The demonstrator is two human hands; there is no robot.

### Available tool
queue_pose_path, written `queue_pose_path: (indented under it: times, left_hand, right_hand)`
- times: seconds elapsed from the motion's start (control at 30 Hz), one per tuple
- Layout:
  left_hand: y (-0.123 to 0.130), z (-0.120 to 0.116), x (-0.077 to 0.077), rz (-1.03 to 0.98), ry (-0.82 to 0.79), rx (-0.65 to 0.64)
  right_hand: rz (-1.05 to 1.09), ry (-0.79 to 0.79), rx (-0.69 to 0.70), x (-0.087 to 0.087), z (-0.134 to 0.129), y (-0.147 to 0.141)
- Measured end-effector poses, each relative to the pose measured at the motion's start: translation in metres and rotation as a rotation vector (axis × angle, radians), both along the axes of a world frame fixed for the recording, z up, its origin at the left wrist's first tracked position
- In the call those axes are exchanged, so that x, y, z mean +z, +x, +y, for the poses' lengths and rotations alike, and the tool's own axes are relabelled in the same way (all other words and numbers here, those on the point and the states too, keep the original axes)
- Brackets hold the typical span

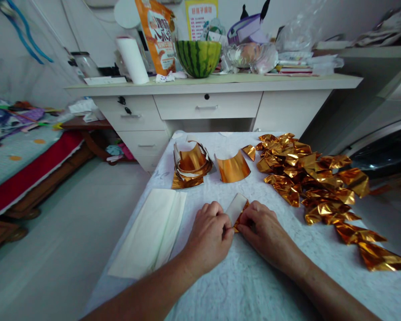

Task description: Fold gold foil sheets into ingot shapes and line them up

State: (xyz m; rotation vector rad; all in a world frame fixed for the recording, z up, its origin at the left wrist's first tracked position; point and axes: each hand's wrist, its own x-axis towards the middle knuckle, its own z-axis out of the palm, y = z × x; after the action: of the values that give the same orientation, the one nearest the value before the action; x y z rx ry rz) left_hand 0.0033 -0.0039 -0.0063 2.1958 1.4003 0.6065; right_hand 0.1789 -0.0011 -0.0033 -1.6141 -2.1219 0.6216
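- Left hand (211, 236) and right hand (265, 229), fingers pinched closed on a small white-and-gold folded piece (237, 208); it lies low on the cloth-covered counter (207, 285), between them
- White paper sheets (150, 232) to the left; curled gold sheets (234, 167) beyond
- Heap of folded gold foil shapes (307, 171) at right

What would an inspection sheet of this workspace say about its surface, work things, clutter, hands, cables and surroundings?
Surface: pale tablecloth, slightly wrinkled.
Work things: white-and-gold piece between the hands; white paper left; curved gold sheets beyond; crumpled gold pieces right.
Clutter: watermelon half, orange bag and white roll on the desk.
Hands: left hand and right hand pinch the piece.
Cables: nothing seen on the table.
Surroundings: bed left, washing machine right.
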Motion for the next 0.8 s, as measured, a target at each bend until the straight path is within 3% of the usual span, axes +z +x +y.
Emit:
queue_pose_path:
  times: [0.8]
  left_hand:
    - [0.0022,-0.003,0.0061,0.106,-0.05,0.002]
  right_hand:
    - [-0.07,-0.002,-0.024,-0.0018,-0.0005,-0.0042]
